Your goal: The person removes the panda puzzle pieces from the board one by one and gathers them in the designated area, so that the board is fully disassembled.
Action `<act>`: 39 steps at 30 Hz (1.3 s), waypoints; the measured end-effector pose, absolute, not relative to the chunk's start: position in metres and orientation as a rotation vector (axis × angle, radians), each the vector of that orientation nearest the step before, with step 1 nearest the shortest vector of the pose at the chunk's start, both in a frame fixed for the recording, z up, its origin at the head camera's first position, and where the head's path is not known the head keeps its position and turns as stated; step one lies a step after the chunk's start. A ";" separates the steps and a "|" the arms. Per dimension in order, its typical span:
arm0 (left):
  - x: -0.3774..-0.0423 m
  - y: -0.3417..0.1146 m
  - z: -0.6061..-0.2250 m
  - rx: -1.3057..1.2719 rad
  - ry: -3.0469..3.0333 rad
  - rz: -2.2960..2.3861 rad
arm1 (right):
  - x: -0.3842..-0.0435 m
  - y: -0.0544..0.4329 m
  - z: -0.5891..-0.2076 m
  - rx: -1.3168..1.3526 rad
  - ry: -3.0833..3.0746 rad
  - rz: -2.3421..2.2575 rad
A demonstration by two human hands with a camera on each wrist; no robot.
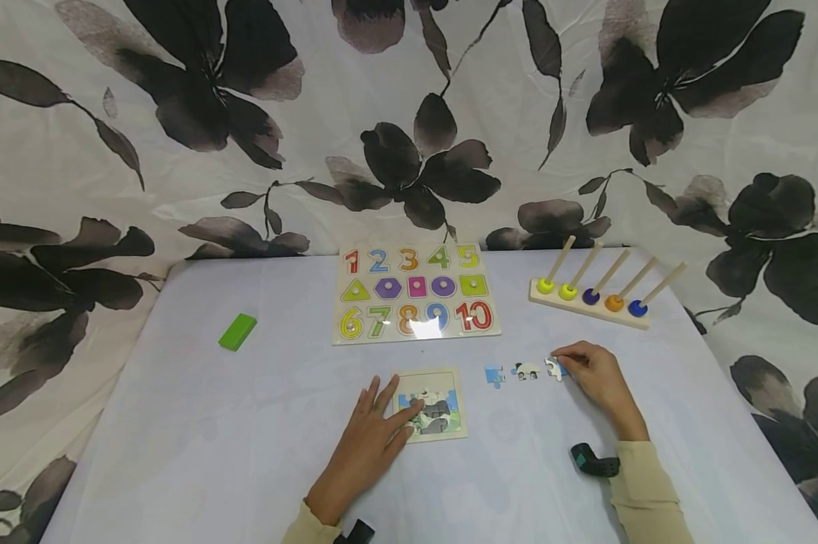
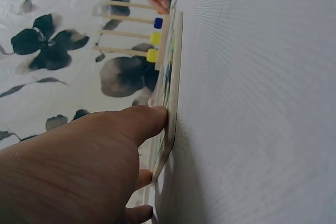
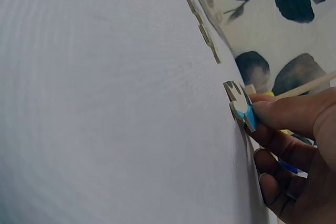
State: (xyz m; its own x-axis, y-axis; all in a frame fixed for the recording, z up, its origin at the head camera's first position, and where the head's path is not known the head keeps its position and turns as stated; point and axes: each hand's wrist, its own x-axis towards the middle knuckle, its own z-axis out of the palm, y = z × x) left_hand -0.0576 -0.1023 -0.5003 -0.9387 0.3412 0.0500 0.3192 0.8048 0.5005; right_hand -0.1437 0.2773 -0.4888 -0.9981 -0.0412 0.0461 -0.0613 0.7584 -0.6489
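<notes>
My right hand (image 1: 596, 378) pinches a blue-and-white jigsaw puzzle piece (image 3: 242, 107) between thumb and fingers, its near edge tilted up in the right wrist view. Left of it, a piece with a panda face (image 1: 525, 371) and a mostly blue piece (image 1: 494, 376) lie in a row on the table. With fingers spread, my left hand (image 1: 371, 446) rests on the square wooden puzzle board (image 1: 452, 378), its thumb at the near edge in the left wrist view. Several pieces of a panda picture (image 1: 438, 415) sit in the board, partly hidden by the fingers.
Behind the puzzle lies a number-and-shape board (image 1: 416, 344). A wooden peg stand (image 1: 589, 304) with coloured beads stands at the back right. On the left is a green block (image 1: 237, 332). Floral cloth (image 1: 314, 136) hangs behind the white-covered table (image 1: 178, 423).
</notes>
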 end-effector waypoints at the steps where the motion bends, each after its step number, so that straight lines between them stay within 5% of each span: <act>1: -0.058 -0.102 -0.500 0.540 2.944 0.806 | -0.144 0.277 -0.489 0.082 -2.919 1.077; 24: -0.058 -0.103 -0.501 0.563 2.956 0.786 | -0.141 0.267 -0.485 0.126 -2.821 1.083; 39: -0.057 -0.101 -0.499 0.608 2.898 0.760 | -0.129 0.147 -0.462 0.678 -2.793 1.269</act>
State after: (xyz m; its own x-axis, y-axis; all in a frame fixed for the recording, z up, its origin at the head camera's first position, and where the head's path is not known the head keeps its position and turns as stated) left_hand -0.0574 -0.1012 -0.4992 -0.9174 0.3975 0.0189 0.3556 0.7975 0.4873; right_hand -0.1294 0.1468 -0.4616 -0.9068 -0.3838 0.1743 -0.3838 0.5807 -0.7180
